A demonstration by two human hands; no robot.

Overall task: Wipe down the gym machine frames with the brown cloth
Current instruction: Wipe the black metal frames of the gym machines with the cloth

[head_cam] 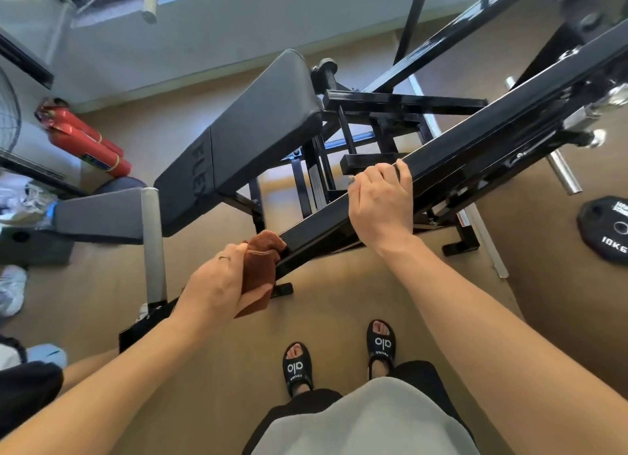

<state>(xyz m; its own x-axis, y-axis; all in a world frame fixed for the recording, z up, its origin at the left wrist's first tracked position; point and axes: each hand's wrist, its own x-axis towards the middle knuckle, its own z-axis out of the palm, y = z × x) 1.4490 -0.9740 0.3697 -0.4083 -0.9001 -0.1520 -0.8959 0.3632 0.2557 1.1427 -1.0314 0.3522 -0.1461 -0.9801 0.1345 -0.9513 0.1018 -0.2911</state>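
Down low, left hand (217,281) curled round the brown cloth (260,267), bunched and pressed against the near end of the long black frame bar (441,169); ring visible on 1 finger. Right hand (380,203) clamped over the same bar farther along, fingers hooked across its top edge, thumb side toward the camera, holding nothing else. Bar slanting from lower left up to upper right, glossy black, with chrome pegs (564,172) sticking out near its far end. Behind it, a dark grey padded bench (248,132) tilted on its own black supports, lettering pressed into the pad. Beside the bench, at left, a smaller grey pad (98,213) and an upright silver post (153,244). On the tan floor (221,352): a black weight plate (608,227) marked 10KG at far right, 2 red fire extinguishers (85,138) lying against the wall at left, and a white shoe (12,288) at the left edge. Below, 2 feet in black slides (339,359), standing just short of the frame's base.
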